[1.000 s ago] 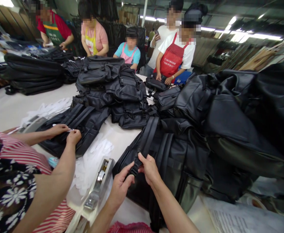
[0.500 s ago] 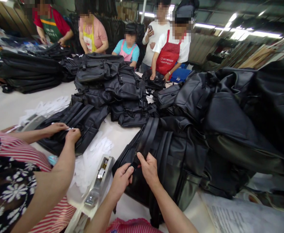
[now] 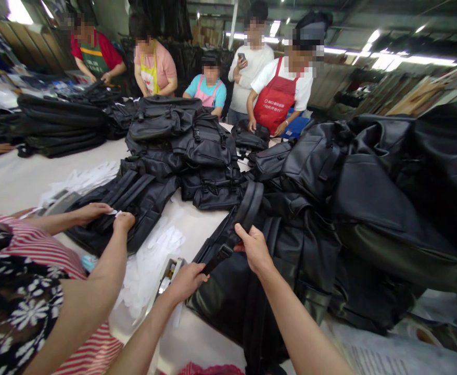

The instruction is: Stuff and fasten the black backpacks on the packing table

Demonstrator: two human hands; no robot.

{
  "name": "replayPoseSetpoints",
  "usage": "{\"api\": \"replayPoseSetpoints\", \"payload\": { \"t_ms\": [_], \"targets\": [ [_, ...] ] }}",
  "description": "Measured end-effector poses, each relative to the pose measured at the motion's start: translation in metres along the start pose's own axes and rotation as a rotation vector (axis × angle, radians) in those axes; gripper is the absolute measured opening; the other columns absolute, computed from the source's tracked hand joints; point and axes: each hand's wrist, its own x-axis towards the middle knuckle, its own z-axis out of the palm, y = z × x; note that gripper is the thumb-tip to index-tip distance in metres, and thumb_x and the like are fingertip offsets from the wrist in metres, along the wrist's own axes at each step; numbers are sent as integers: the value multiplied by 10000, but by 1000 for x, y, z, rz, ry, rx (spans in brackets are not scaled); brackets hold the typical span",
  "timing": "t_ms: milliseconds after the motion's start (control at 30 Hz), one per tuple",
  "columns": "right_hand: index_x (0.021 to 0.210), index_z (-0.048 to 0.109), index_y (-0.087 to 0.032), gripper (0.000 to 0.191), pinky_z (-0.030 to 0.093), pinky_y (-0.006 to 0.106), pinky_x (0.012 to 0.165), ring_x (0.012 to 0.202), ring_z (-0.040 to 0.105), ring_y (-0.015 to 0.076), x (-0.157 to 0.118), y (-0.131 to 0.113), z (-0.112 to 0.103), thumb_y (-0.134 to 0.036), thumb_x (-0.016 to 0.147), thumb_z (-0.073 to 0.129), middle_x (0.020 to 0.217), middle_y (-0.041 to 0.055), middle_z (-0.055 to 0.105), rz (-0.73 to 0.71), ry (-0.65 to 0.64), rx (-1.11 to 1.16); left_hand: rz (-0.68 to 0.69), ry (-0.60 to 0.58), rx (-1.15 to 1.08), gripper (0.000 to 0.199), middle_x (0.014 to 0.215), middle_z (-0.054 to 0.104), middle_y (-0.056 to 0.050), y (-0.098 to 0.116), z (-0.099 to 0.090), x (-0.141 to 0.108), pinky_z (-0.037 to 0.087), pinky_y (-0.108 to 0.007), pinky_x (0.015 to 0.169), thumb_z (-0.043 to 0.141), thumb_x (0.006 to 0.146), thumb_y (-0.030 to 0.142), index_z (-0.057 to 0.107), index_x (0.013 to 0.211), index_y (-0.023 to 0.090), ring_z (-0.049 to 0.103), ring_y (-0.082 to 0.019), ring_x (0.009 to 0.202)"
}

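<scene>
A black backpack (image 3: 224, 302) lies on the table right in front of me. My left hand (image 3: 189, 281) is closed on the lower end of its webbing strap (image 3: 215, 260), left of a black buckle (image 3: 225, 251). My right hand (image 3: 253, 247) grips the padded shoulder strap (image 3: 251, 203) just above and right of the buckle, thumb on top. The strap is lifted off the bag and stretched between both hands. Part of a metal tape dispenser (image 3: 169, 273) shows behind my left forearm.
At the left, a co-worker's hands (image 3: 113, 213) hold something white over another black bag (image 3: 150, 208). White strips (image 3: 150, 255) lie between us. Piled black bags (image 3: 205, 140) fill the middle, with more at the right (image 3: 377, 192). Several people stand or sit across the table (image 3: 2, 182).
My hands have moved apart, the left down-left and the right up, drawing the strap taut. The shoulder strap now stands raised. The view has shifted slightly.
</scene>
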Motion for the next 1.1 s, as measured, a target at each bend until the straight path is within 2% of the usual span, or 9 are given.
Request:
{"api": "replayPoseSetpoints", "payload": {
  "t_ms": [133, 267, 400, 500, 600, 667, 833, 967, 1100],
  "targets": [
    [832, 563, -162, 437, 455, 196, 406, 463, 534, 100, -22, 22, 20, -499, 654, 776, 626, -7, 626, 287, -188, 182, -44, 121, 427, 192, 976, 634, -72, -2, -5, -4, 406, -335, 861, 455, 822, 234, 641, 863, 202, 558, -231, 991],
    [934, 531, -150, 290, 502, 232, 482, 506, 598, 129, -59, 68, 41, -370, 816, 677, 678, 30, 651, 630, -332, 237, -204, 170, 383, 228, 921, 645, -71, -5, -10, -10, 415, -307, 773, 408, 825, 214, 626, 889, 213, 593, -208, 893],
    [933, 470, -155, 176, 504, 238, 492, 445, 572, 117, -94, 114, 50, -291, 895, 574, 606, 2, 613, 796, -338, 135, -161, 87, 277, 214, 785, 662, -39, -14, -9, -17, 409, -271, 724, 405, 788, 184, 618, 775, 206, 607, -178, 801],
    [953, 459, -148, 206, 512, 240, 521, 485, 601, 123, -111, 133, 47, -278, 866, 592, 632, 18, 634, 800, -404, 106, -133, 45, 45, 201, 740, 637, -11, -19, -2, -20, 408, -244, 665, 426, 703, 156, 615, 762, 189, 580, -147, 724],
    [1001, 465, -136, 403, 524, 262, 527, 498, 609, 128, -123, 141, 40, -326, 739, 705, 735, 55, 675, 786, -460, 66, -228, -34, -426, 220, 664, 569, 11, -20, 4, -19, 374, -247, 566, 450, 621, 192, 609, 771, 168, 503, -128, 596],
    [1011, 466, -137, 486, 524, 274, 516, 493, 604, 129, -129, 143, 35, -343, 666, 740, 776, 57, 679, 767, -447, 3, -277, -117, -584, 119, 558, 464, 42, -17, 6, -19, 323, -242, 512, 472, 617, 244, 557, 659, 173, 412, -103, 506],
    [947, 461, -168, 291, 490, 257, 482, 521, 619, 155, -131, 148, 39, -252, 727, 632, 699, 7, 642, 671, -415, -200, -244, -151, -586, 317, 505, 312, 94, -7, 6, -16, 227, -218, 476, 630, 641, 421, 428, 566, 190, 304, -63, 477],
    [910, 455, -174, 164, 492, 283, 514, 499, 587, 147, -123, 152, 49, -200, 781, 553, 604, -28, 581, 717, -383, -260, -228, -39, -669, 305, 572, 462, 68, -7, 13, -13, 285, -217, 507, 712, 580, 374, 523, 674, 153, 411, -77, 540],
    [894, 548, -163, 263, 409, 230, 538, 594, 556, 117, -111, 143, 43, -245, 684, 683, 689, -29, 587, 605, -435, -211, -241, 22, -790, 387, 661, 556, 54, -16, 19, -11, 348, -220, 546, 698, 578, 338, 504, 868, 169, 480, -83, 567]
  ]
}}
